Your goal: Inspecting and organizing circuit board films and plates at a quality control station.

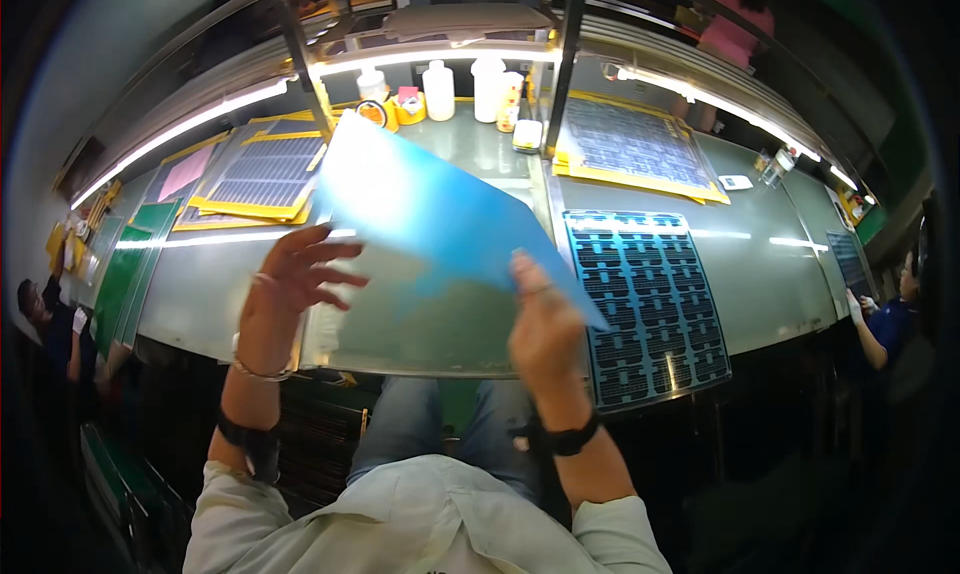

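A glossy blue sheet (450, 209) is held up at a slant above the bench, with strong glare on its upper left part. My right hand (545, 319) grips its near edge toward the right end, thumb on top. Beside the sheet's lower left corner, my left hand (305, 269) has its fingers spread and holds nothing. To the right of my right hand lies a dark panel (650, 309) with blue bands and rows of black cut-out patterns. It reaches over the bench's front edge.
Patterned sheets (262, 174) with yellow borders lie at the left, and a similar stack (640, 144) lies at the back right. White bottles (438, 91) and tape rolls stand at the back. Green boards (125, 274) rest far left. Co-workers (890, 319) sit at both sides.
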